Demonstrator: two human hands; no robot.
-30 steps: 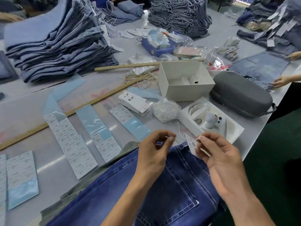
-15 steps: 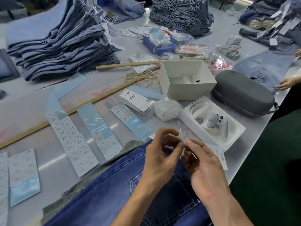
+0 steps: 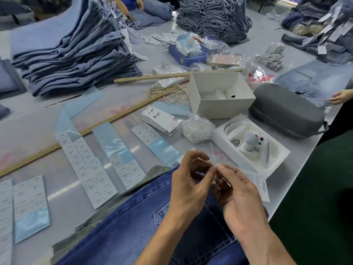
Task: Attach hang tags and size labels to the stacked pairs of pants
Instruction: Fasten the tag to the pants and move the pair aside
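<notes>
Over the dark jeans [image 3: 122,232], my left hand [image 3: 188,185] and right hand [image 3: 238,194] meet fingertip to fingertip, pinching a thin white string [image 3: 214,153]; the hang tag [image 3: 260,185] lies just right.

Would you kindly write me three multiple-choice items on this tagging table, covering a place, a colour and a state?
1. The stack of hang tags lies
A. left of the white open box
B. inside it
C. on the grey case

2. The jeans under the hands are
A. black
B. deep blue
C. white

3. The left hand and right hand are
A. flat on the table
B. pinching a thin white string together
C. far apart

Answers: A, the tags sit beside the box's left wall; B, the denim is deep blue; B, the fingertips meet at the string.
</notes>
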